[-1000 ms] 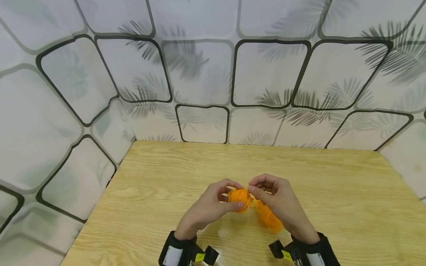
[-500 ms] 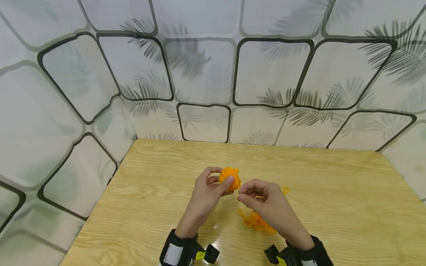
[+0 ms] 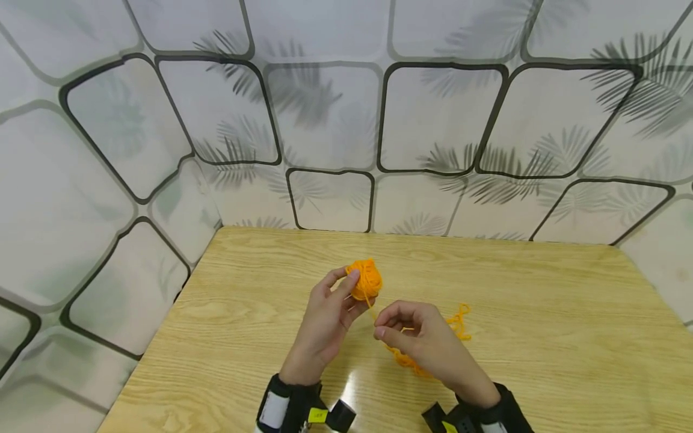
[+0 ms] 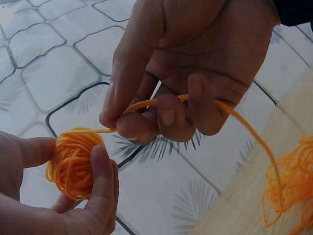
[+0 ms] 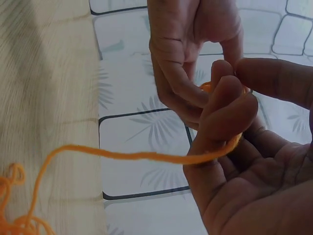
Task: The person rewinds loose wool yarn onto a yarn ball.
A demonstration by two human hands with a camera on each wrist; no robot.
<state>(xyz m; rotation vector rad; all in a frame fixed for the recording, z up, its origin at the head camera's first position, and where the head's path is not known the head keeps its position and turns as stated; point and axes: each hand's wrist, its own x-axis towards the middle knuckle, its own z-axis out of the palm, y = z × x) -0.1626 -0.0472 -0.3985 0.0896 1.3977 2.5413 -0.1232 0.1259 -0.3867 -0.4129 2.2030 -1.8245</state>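
My left hand [image 3: 322, 322] holds a ball of orange yarn [image 3: 367, 280] between thumb and fingers, raised above the table. Just to the right and nearer my body, my right hand [image 3: 421, 337] pinches the yarn strand that leads off the ball. In the left wrist view that strand [image 4: 257, 139] runs from the ball through the curled fingers of the right hand and down to a loose heap of yarn [image 4: 288, 178]. The right wrist view shows the strand [image 5: 132, 155] crossing over the right fingers; there the ball is mostly hidden behind both hands.
Loose orange yarn [image 3: 460, 322] lies tangled on the wood-grain table [image 3: 541, 313], partly covered by the right hand. Behind and to the left, a patterned wall covering [image 3: 330, 201] meets the table's edges. Each wrist wears a black strap [image 3: 292, 403] with a small camera.
My left hand has carried the yarn ball up and left, away from my body, and turned it. The right hand has shifted left and slightly down, uncovering more loose yarn on its right.
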